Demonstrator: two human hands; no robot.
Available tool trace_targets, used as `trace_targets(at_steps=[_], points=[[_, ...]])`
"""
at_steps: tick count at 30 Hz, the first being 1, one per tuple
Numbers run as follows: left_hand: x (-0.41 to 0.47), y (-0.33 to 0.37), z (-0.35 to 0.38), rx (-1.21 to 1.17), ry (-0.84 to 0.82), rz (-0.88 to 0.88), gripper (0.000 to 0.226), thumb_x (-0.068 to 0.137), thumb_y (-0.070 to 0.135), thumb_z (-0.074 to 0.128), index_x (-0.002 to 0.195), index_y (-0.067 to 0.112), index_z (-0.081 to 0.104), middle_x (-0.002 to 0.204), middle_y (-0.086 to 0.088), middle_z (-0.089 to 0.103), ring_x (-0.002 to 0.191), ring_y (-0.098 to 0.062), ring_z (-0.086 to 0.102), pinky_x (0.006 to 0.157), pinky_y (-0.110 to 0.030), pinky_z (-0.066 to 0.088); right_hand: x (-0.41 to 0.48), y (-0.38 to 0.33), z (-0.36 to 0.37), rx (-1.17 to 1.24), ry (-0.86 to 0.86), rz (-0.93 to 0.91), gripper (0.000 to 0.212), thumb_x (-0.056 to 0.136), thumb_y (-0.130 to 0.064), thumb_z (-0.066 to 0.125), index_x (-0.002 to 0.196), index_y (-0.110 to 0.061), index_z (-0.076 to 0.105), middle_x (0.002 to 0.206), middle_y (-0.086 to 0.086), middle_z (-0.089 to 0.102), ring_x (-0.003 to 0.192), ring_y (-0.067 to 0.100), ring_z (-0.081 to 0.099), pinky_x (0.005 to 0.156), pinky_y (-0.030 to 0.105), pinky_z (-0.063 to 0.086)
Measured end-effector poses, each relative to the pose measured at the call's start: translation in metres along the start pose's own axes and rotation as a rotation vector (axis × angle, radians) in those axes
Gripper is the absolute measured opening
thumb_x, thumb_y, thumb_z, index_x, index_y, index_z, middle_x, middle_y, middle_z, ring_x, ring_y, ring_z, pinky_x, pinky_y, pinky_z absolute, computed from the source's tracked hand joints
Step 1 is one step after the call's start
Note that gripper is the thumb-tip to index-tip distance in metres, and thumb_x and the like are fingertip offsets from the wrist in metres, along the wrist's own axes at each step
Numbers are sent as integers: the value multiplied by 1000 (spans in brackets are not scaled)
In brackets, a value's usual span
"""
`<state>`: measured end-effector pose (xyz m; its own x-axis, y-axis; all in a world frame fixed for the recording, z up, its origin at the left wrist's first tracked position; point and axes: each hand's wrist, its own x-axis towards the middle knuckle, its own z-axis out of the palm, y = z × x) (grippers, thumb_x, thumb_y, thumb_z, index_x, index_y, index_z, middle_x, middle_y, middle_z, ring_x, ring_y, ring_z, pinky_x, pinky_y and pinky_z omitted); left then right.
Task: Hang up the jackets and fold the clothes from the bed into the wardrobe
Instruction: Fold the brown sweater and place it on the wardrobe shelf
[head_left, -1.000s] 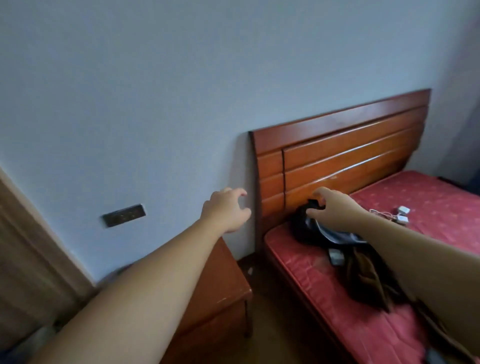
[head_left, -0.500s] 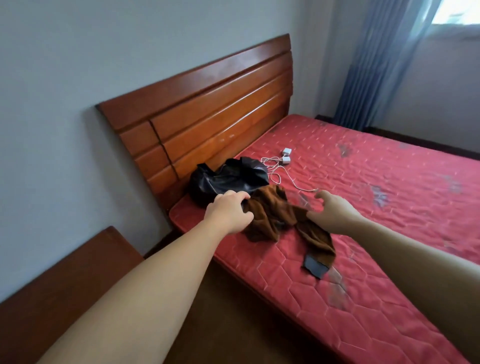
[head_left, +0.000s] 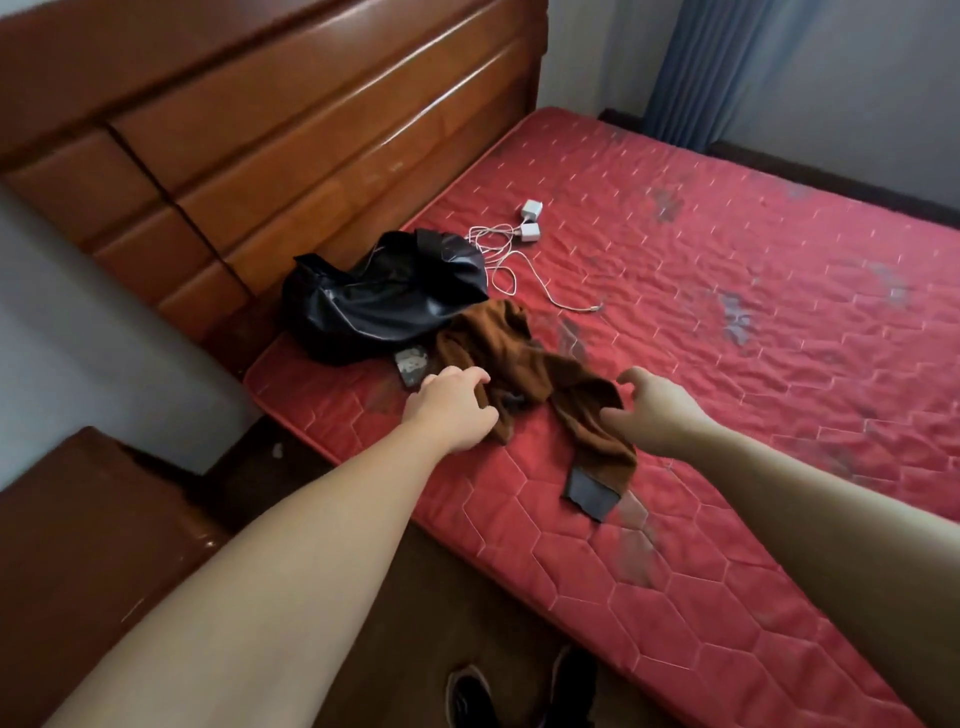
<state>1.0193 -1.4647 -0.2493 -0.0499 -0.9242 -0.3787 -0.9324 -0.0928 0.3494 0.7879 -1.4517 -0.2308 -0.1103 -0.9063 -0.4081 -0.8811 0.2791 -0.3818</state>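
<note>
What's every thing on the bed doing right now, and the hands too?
brown garment: crumpled, unfolded, on the mattress.
black jacket: bunched up against the headboard.
white chargers: lying loose, cable tangled.
left hand: fingers curled at the brown garment's edge.
right hand: open, over the garment.

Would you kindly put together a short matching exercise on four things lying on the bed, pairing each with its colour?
Things:
1. jacket
2. crumpled garment
3. charger plugs
4. mattress

Colours:
A. white
B. red
C. shiny black
D. brown

Pairs: 1-C, 2-D, 3-A, 4-B
</note>
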Motion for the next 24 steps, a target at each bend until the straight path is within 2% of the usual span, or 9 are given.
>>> trace_targets(at_steps=[6,9,11,17,19,21,24], points=[[50,-8,26,-42,-35,-111,50,87,36,54,136,34,49,136,0,50,125,-27,47,101,-41,42,75,12,28,42,-103,-8,57,86,-37,62,137,-15,47,129,11,58,116,29,56,86,31,44],[81,-13,49,-339,-6,-290,44,89,32,57,133,28,54,134,-1,56,122,-23,52,101,-33,43,107,19,53,73,-142,-7,56,87,-35,63,136,-14,48,123,9,62,112,27,58,79,26,40],[101,-18,68,-456,-2,-375,42,91,31,57,132,26,55,133,0,58,121,-21,54,99,-29,43,125,20,74,95,-176,3,53,87,-32,63,135,-13,49,124,9,62,113,27,57,81,26,39],[160,-44,127,-426,-71,-403,51,89,29,59,139,29,48,135,-1,54,119,-22,54,96,-31,45,183,15,145,149,-261,38,39,86,-33,61,120,-14,56,116,7,64,109,26,59,78,26,42],[183,-56,151,-393,-110,-389,63,86,28,63,144,32,41,141,-1,47,121,-22,52,95,-30,44,208,14,175,205,-274,81,39,87,-32,61,122,-15,58,118,6,63,109,26,60,80,27,45],[202,-68,176,-384,-180,-377,80,81,31,71,150,35,29,151,0,33,129,-24,47,102,-33,42,231,14,208,294,-293,143,36,88,-31,60,119,-15,61,114,4,65,100,22,63,83,31,50],[219,-82,210,-367,-294,-360,101,74,36,79,153,38,16,161,4,11,139,-26,37,111,-38,36,256,12,251,526,-335,359,24,88,-33,62,103,-16,56,87,-1,61,74,15,58,76,34,52]])
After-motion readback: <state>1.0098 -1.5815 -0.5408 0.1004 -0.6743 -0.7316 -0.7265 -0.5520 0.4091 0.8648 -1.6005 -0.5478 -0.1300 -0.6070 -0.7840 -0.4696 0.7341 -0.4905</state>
